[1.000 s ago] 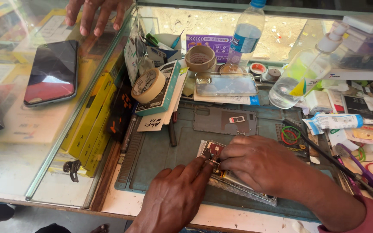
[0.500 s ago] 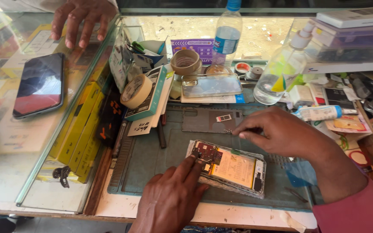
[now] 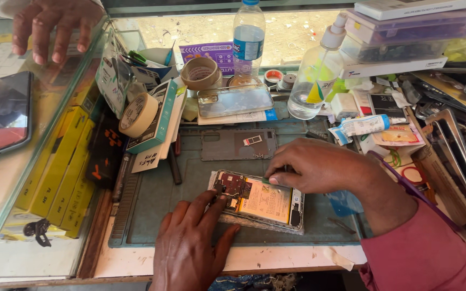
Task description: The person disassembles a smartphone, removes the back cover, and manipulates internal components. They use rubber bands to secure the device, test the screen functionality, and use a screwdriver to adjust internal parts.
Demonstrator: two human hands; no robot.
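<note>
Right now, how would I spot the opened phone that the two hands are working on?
Find the grey-green work mat at the front of the cluttered bench. Near its front edge lies the opened phone, back cover off, with the left hand steadying its corner and the right hand at its top edge. Unlike the clear case behind, it shows a yellowish battery and circuit board.

The right hand (image 3: 319,164), which a second ago lay over the opened phone (image 3: 257,200) and hid most of it, now sits at the phone's far edge, fingertips pinched there, so the yellow battery and circuit board show. The left hand (image 3: 192,242) has slid back toward the mat's near edge, fingers on the phone's near left corner.
</note>
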